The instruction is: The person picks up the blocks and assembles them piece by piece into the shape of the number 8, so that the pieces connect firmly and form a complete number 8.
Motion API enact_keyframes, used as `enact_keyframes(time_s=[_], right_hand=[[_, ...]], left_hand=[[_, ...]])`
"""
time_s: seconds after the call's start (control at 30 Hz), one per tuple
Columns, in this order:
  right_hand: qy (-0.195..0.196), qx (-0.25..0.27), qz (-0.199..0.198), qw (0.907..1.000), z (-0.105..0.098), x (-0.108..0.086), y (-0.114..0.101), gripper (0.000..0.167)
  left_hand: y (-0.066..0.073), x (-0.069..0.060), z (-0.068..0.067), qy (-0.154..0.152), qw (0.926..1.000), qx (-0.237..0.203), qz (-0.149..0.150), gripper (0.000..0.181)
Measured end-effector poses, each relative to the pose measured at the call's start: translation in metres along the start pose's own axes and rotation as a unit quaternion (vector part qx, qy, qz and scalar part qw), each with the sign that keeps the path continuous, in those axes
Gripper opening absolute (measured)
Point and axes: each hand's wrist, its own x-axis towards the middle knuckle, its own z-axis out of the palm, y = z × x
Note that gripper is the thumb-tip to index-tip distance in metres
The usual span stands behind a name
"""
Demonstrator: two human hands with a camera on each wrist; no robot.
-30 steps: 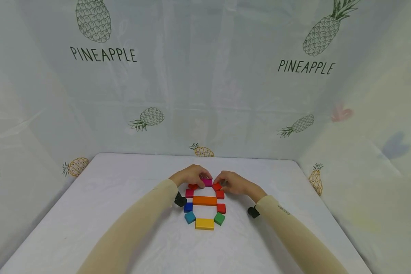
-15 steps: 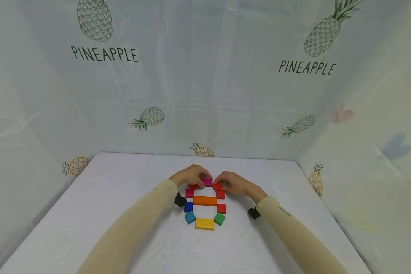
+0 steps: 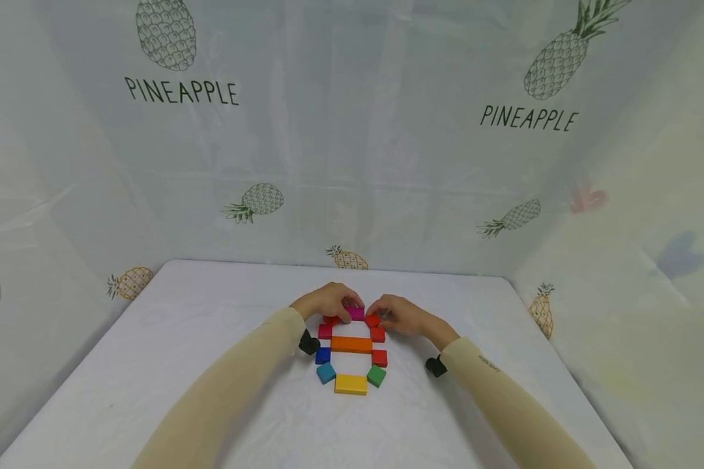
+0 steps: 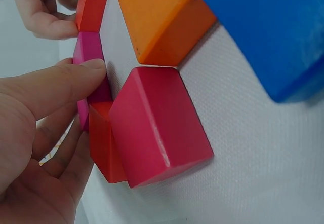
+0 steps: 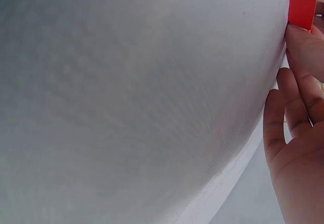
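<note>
My left hand (image 3: 330, 301) pinches a magenta block (image 3: 356, 314) at the far end of a figure-eight of coloured blocks. In the left wrist view its thumb lies on the near face of the magenta block (image 4: 91, 46), the fingers behind. A red block (image 4: 109, 143) and a pinkish-red block (image 4: 157, 127) stand just beside that hand. My right hand (image 3: 407, 314) holds the red block (image 3: 373, 320) at the upper right corner between thumb and forefinger. In the right wrist view, only part of that red block (image 5: 302, 3) shows beside the thumb.
An orange block (image 3: 351, 344) crosses the figure's middle. Down the sides stand a blue block (image 3: 323, 355), a teal block (image 3: 326, 373), a green block (image 3: 377, 376) and red blocks. A yellow block (image 3: 351, 384) closes the near end. A white cloth covers the table (image 3: 211, 299).
Both hands keep their places on the blocks. Only the head view has shifted very slightly.
</note>
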Motion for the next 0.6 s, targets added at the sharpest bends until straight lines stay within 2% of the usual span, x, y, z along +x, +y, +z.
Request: enact_keyframes(time_s=[0.6], right_hand=[[0.001,-0.009,-0.01,0.9999,0.0008,-0.0012,0.0017,0.034]], left_hand=[[0.0027,-0.0012,0.0002,-0.002,1.0,-0.001,0.001,0.038]])
